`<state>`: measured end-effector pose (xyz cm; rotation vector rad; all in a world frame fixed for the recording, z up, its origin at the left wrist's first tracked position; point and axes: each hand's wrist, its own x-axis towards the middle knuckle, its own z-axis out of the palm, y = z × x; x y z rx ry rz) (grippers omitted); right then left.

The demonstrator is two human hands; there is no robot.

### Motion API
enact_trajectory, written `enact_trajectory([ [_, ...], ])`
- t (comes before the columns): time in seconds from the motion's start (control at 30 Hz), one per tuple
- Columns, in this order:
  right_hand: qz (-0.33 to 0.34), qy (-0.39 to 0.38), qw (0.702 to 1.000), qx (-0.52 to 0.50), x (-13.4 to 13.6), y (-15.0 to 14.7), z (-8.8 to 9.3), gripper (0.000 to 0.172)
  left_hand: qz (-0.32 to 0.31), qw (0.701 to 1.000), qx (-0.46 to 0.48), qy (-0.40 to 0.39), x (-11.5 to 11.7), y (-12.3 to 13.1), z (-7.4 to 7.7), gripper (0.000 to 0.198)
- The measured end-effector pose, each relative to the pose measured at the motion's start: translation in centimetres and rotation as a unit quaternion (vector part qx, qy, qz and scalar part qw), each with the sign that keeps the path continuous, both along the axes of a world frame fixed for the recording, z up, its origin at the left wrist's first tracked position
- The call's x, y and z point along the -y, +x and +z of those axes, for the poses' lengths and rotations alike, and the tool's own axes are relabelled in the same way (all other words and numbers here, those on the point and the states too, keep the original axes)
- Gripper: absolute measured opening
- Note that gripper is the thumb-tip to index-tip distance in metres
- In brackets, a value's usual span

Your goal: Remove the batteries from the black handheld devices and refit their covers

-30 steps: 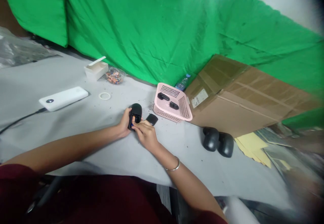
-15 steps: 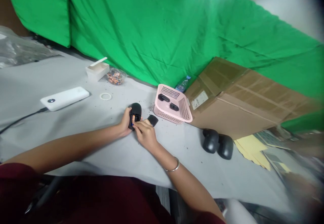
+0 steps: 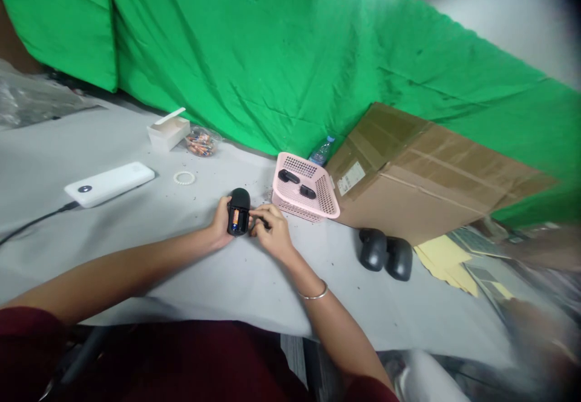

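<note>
Head cam aims fwd & down at L hand (image 3: 221, 223), R hand (image 3: 271, 232).

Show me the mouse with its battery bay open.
The mouse in the left hand: its underside faces up, with a battery showing in the bay. The two mice on the right lie top up, no bay showing.

Basket (image 3: 295, 208) just behind & right of mouse (image 3: 238, 202), 2 mice (image 3: 373, 249) farther right, power bank (image 3: 109, 184) left, box (image 3: 167, 137) behind it.

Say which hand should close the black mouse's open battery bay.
Probably the right hand: its fingers pinch a small black piece beside the black mouse, while the left hand grips the mouse, battery showing.
</note>
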<state>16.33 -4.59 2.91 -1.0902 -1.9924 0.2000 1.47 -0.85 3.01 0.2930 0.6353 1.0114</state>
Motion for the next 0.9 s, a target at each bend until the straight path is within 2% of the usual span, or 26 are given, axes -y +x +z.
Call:
enact_trajectory([
  [0.07,-0.029,-0.056,0.997,0.041,-0.3,1.1,0.5,0.022,-0.019,1.0,0.002,0.006,0.0,0.0,0.0,0.049],
  [0.13,-0.035,-0.105,0.986,0.121,-0.3,1.9,0.7,0.027,-0.026,1.0,0.002,0.003,0.1,-0.1,0.1,0.05],
  [0.2,-0.034,-0.131,0.975,0.176,-0.3,2.3,0.5,0.036,-0.024,1.0,-0.003,-0.003,0.1,-0.2,0.1,0.049],
  [0.27,-0.039,-0.131,0.972,0.19,-0.2,2.3,0.3,0.034,-0.022,1.0,-0.008,-0.008,0.1,-0.2,0.1,0.049],
  [0.37,-0.043,-0.094,0.985,0.142,-0.3,2.1,0.1,0.033,-0.027,1.0,-0.006,0.003,0.0,-0.2,0.0,0.051],
  [0.5,-0.028,-0.048,0.998,0.018,-0.1,1.4,0.0,0.046,-0.011,0.999,-0.033,0.02,0.1,0.1,-0.3,0.049],
  [0.6,0.001,-0.01,1.0,-0.014,0.2,0.5,-0.2,0.053,0.001,0.998,-0.053,0.032,0.4,0.5,-0.5,0.044],
  [0.73,0.045,0.011,0.999,-0.004,0.3,-0.2,-0.5,0.043,-0.001,0.999,-0.037,0.038,1.0,0.8,-0.2,0.042],
  [0.9,0.059,0.02,0.998,-0.013,0.4,-0.3,-0.4,0.014,0.006,0.999,-0.023,0.03,1.0,0.8,-0.5,0.04],
])
